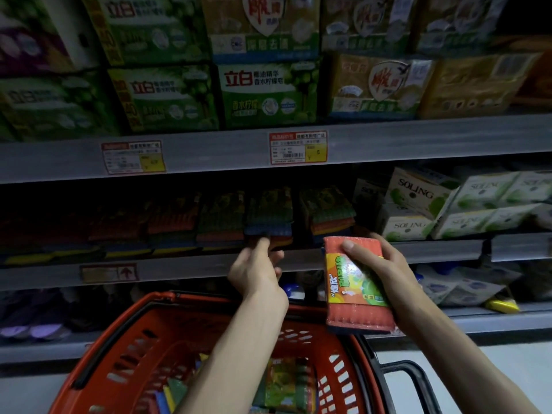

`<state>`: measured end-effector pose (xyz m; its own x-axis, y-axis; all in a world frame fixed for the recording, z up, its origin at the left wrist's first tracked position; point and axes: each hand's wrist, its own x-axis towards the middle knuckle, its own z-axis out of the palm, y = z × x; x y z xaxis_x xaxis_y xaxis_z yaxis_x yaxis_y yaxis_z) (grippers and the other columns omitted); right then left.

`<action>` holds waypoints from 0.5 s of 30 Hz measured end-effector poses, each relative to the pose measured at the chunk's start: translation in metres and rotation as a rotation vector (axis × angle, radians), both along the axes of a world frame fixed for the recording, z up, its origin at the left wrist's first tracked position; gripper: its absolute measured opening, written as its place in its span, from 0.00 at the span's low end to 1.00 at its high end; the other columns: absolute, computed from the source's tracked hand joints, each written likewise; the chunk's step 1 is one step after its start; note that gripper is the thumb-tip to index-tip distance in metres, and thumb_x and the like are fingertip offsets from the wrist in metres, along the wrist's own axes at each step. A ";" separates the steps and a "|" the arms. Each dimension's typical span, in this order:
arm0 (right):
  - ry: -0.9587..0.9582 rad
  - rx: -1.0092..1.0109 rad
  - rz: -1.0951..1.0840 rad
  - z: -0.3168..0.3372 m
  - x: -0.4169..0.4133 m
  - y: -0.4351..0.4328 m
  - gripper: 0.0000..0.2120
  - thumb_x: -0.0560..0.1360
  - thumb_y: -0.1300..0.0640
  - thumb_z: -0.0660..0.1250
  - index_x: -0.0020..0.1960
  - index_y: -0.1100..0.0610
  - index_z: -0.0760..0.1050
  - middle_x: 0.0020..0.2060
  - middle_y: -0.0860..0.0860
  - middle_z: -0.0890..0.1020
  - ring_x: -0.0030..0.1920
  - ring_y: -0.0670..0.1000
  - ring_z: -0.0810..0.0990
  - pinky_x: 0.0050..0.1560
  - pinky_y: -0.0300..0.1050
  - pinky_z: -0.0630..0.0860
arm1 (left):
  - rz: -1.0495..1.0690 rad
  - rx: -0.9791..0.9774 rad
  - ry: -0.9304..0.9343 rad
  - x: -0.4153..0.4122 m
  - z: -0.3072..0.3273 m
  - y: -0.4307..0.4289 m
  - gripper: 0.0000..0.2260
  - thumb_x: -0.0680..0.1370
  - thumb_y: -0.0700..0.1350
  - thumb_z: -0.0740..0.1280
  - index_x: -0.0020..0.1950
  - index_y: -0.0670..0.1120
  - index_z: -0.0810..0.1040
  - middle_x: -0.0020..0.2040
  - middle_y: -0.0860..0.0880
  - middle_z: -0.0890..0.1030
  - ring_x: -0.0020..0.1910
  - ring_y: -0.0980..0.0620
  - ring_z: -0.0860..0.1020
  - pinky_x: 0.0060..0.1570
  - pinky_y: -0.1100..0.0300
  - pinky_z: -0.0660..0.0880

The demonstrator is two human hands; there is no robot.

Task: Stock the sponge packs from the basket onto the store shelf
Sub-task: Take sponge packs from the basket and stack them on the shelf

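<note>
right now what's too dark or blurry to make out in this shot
Head view: the dim row of stacked sponge packs on the grey middle shelf is deep in shadow; the green printed boxes top left are blurred; the orange sponge pack with a yellow-green label in the right hand is lit and sharp.

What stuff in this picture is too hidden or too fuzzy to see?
All in the head view:
- How many packs are left in the basket: the left arm covers them and the bottom edge cuts it off.
- Whether the left hand grips the shelved packs: its fingertips are lost in shadow.
- The small print on the price tag: blurred.
- The back of the sponge pack: turned away, in the right hand.
</note>
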<state>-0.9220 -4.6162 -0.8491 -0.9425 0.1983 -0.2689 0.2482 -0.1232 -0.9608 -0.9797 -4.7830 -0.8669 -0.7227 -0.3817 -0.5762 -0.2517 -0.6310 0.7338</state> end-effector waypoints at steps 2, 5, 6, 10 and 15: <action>-0.001 -0.010 -0.001 0.000 -0.001 0.000 0.39 0.67 0.47 0.76 0.74 0.45 0.63 0.37 0.54 0.88 0.34 0.54 0.86 0.33 0.46 0.81 | 0.002 0.013 0.006 0.002 0.002 0.001 0.09 0.78 0.40 0.73 0.57 0.40 0.83 0.32 0.50 0.84 0.32 0.54 0.82 0.24 0.66 0.68; 0.010 -0.023 0.012 0.001 -0.001 0.002 0.25 0.67 0.48 0.75 0.61 0.46 0.70 0.37 0.53 0.87 0.34 0.53 0.86 0.32 0.46 0.82 | 0.022 0.061 0.002 0.004 0.006 0.004 0.01 0.78 0.38 0.72 0.48 0.43 0.82 0.38 0.46 0.85 0.33 0.54 0.84 0.28 0.65 0.71; 0.014 -0.026 0.016 0.001 -0.001 0.002 0.21 0.67 0.48 0.75 0.57 0.45 0.72 0.36 0.53 0.87 0.33 0.53 0.85 0.32 0.46 0.82 | 0.029 0.087 0.006 0.004 0.008 0.006 0.01 0.78 0.38 0.72 0.48 0.43 0.81 0.38 0.46 0.84 0.34 0.53 0.84 0.31 0.64 0.74; 0.033 -0.028 0.018 -0.003 -0.003 0.005 0.25 0.70 0.49 0.76 0.64 0.50 0.72 0.37 0.54 0.86 0.34 0.54 0.85 0.33 0.47 0.81 | 0.074 0.147 0.038 0.003 0.009 0.013 0.09 0.78 0.35 0.71 0.58 0.39 0.80 0.41 0.42 0.83 0.35 0.50 0.84 0.42 0.59 0.82; 0.035 -0.023 0.014 -0.008 -0.004 0.009 0.33 0.72 0.49 0.76 0.72 0.53 0.67 0.38 0.54 0.86 0.34 0.54 0.85 0.33 0.46 0.81 | 0.094 0.133 0.047 0.001 0.004 0.013 0.10 0.78 0.36 0.72 0.59 0.37 0.81 0.45 0.40 0.84 0.38 0.49 0.85 0.44 0.58 0.83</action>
